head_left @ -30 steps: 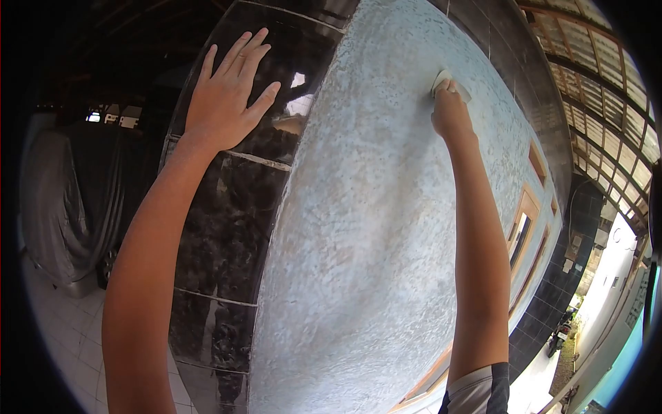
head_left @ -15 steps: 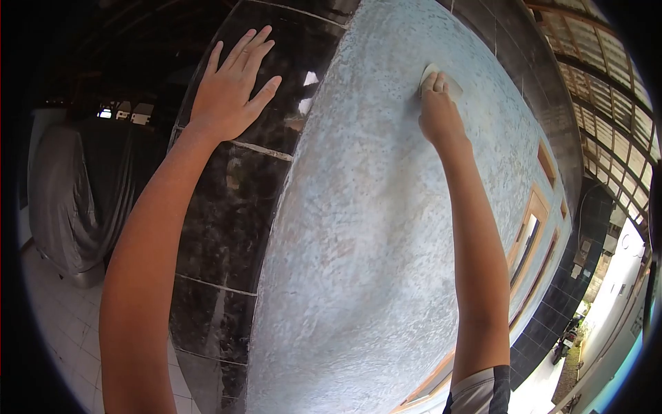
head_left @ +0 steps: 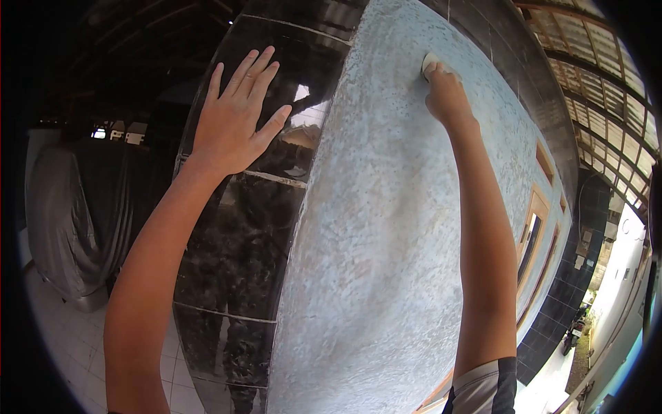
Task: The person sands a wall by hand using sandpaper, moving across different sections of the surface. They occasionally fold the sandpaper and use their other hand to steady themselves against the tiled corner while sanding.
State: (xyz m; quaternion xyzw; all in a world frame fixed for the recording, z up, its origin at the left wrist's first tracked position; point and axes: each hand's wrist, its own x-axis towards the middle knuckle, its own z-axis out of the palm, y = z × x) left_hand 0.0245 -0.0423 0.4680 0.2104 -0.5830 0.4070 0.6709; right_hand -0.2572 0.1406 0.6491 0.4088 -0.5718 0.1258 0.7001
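Note:
My right hand (head_left: 449, 95) is up on the pale blue, rough-plastered wall (head_left: 372, 207). Its fingers are closed on a pale flat piece (head_left: 429, 64) that lies against the plaster; most of it is hidden by the hand, and its kind is not clear. My left hand (head_left: 238, 117) is spread flat on the glossy black tiles (head_left: 231, 241) left of the plaster, fingers apart and holding nothing. A light grout line runs across the tiles just below this hand.
Wood-framed windows (head_left: 534, 221) are set in the wall at the right. A covered object (head_left: 65, 228) under a grey sheet stands at the left on white floor tiles (head_left: 76, 345). Dark tiles border the plaster's far side, beneath a corrugated roof (head_left: 600, 62).
My right hand has gone a little higher on the plaster and its wrist has turned, so less of the pale piece shows. The view has tilted up slightly; my left hand stays on the tiles.

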